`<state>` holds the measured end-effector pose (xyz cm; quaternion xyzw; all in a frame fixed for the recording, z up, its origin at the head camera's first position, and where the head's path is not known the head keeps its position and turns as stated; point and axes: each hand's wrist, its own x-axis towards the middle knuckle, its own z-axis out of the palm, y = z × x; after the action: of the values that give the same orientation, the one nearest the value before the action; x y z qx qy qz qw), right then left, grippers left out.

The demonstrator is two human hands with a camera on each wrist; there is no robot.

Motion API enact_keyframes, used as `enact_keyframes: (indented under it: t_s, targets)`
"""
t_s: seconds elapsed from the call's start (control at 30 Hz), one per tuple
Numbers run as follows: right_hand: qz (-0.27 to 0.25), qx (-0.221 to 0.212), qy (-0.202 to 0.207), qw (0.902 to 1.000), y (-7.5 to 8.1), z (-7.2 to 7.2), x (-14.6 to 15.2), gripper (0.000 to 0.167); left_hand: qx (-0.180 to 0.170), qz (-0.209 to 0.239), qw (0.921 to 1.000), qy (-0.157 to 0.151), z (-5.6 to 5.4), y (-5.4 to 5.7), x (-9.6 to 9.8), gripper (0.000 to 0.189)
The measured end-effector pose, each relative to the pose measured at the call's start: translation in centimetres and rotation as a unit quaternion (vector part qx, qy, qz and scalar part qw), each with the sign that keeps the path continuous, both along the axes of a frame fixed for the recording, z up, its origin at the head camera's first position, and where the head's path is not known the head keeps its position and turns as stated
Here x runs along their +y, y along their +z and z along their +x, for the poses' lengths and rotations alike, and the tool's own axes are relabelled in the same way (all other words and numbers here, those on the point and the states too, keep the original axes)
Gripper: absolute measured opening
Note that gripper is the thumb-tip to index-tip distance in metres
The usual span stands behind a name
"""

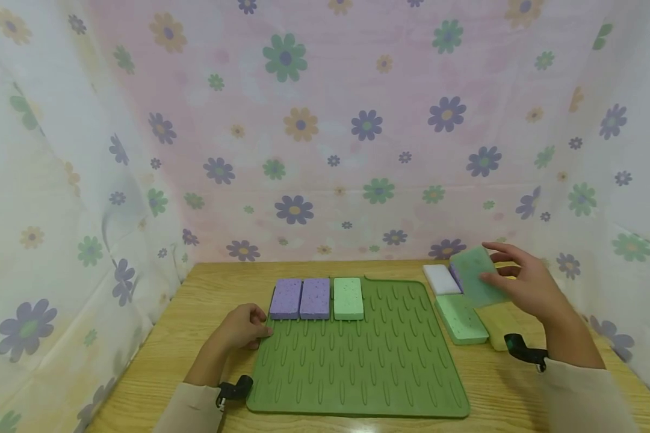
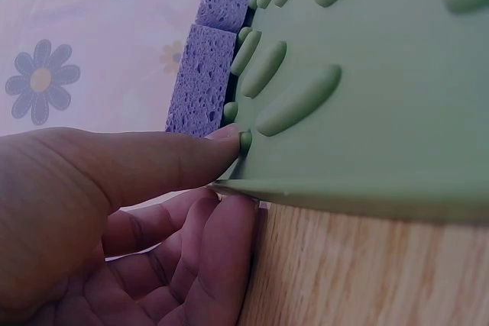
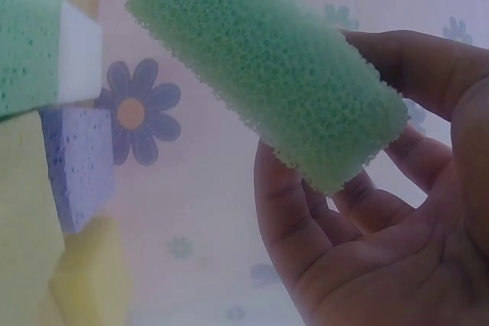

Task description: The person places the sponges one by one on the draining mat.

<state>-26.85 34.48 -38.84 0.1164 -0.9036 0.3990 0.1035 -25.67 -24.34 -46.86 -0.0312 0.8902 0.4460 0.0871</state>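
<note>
My right hand [image 1: 526, 284] pinches a coarse-pored pale green sponge [image 1: 473, 273] between thumb and fingers, raised over the sponges at the right; the right wrist view shows the sponge's open mesh [image 3: 267, 74]. My left hand [image 1: 238, 328] grips the left edge of a green ribbed rubber mat [image 1: 357, 373], thumb on top and fingers curled at the rim. Along the mat's back edge lie two purple sponges [image 1: 285, 299] side by side. A light green sponge [image 1: 348, 298] lies to their right, a small gap apart.
Right of the mat lie a white sponge [image 1: 441, 279], a green sponge [image 1: 462, 320] and a yellow sponge [image 1: 495, 325]. A purple sponge [image 3: 76, 162] is partly hidden among them. Flowered cloth [image 1: 325, 132] encloses the wooden table [image 1: 211, 282] at the back and sides.
</note>
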Motion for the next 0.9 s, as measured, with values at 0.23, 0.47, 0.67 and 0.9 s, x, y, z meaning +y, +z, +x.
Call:
enact_keyframes:
  t_s: [0.23, 0.47, 0.67, 0.9]
  targets:
    - [-0.021, -0.002, 0.013, 0.9997, -0.1, -0.7, -1.7, 0.067, 0.0, 0.0, 1.0, -0.001, -0.1, -0.2, -0.1, 0.033]
    - [-0.031, -0.004, 0.019, 0.9993, 0.2, -0.7, -3.4, 0.066, 0.0, 0.003, 1.0, -0.001, -0.1, -0.2, -0.1, 0.032]
    - [-0.046, -0.011, 0.03, 0.9984, 0.3, -0.9, -4.4, 0.065, 0.003, 0.002, 1.0, -0.002, -0.1, -0.2, -0.1, 0.032]
    - [-0.067, -0.024, 0.051, 0.9962, 0.1, -1.2, -5.6, 0.065, 0.005, 0.001, 1.0, -0.004, -0.1, -0.2, -0.1, 0.032]
